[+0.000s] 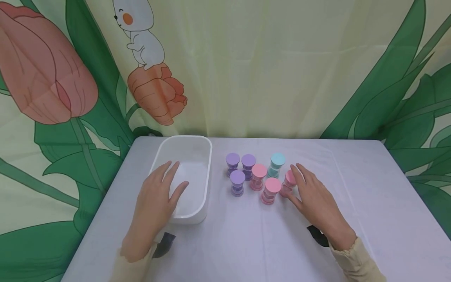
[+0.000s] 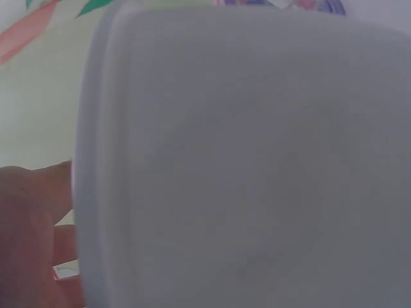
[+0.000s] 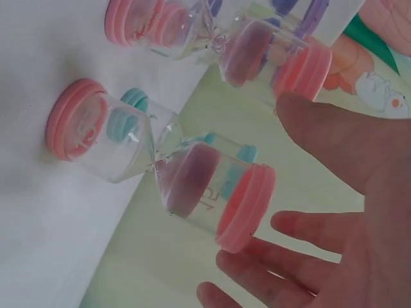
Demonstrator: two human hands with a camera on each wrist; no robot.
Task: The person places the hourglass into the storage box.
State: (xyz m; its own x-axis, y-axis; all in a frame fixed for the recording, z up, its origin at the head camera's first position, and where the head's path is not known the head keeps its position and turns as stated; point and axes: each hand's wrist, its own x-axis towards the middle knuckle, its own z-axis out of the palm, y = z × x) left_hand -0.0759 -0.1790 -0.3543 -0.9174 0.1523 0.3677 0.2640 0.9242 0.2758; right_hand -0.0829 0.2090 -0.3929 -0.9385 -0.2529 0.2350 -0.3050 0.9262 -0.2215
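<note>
My left hand (image 1: 155, 205) hovers with spread fingers over the left side of a white plastic tub (image 1: 208, 172). In the left wrist view the tub's pale wall (image 2: 257, 160) fills most of the picture, fingers (image 2: 29, 212) at its left edge. My right hand (image 1: 320, 203) reaches to a pink-capped hourglass (image 1: 290, 179), thumb and fingers apart on either side of it. The right wrist view shows this hourglass upright, marked 15, with fingertips right at its top cap. Beside it stand two other pink hourglasses (image 1: 273, 185) (image 1: 258, 172).
Behind the pink ones stands a teal hourglass (image 1: 277, 160). Three purple hourglasses (image 1: 237, 178) are grouped to the left, between them and the tub. All stand on a white-covered table (image 1: 239, 243); a printed curtain (image 1: 260, 70) hangs behind its far edge.
</note>
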